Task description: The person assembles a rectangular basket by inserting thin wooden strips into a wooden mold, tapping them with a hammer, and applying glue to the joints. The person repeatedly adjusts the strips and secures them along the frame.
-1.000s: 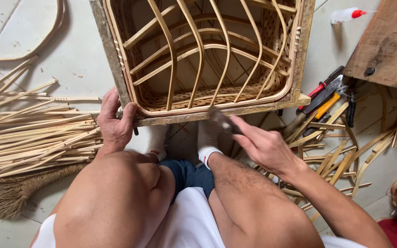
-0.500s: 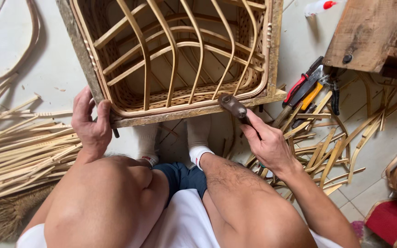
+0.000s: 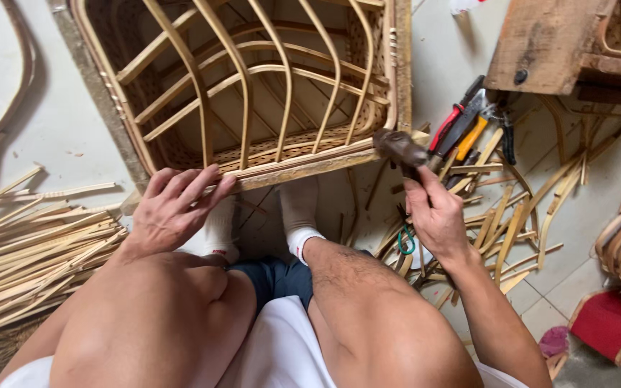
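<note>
A rattan frame (image 3: 253, 93) of curved canes with woven cane along its lower rail lies tilted on the floor in front of my knees. My left hand (image 3: 174, 208) rests flat on that lower rail near its left corner, fingers spread. My right hand (image 3: 436, 215) grips the handle of a small hammer (image 3: 400, 149), whose dark head touches the frame's lower right corner. My feet in white socks (image 3: 300, 215) sit under the rail.
A bundle of split cane strips (image 3: 30, 251) lies on the left. Pliers and cutters with red and orange handles (image 3: 468, 129) lie among cane offcuts on the right. A wooden block (image 3: 548, 43) sits top right, a red object (image 3: 605, 323) bottom right.
The frame has shifted right in view. My left hand has gone from gripping the left corner to lying flat on the rail. The hammer head has come against the right corner.
</note>
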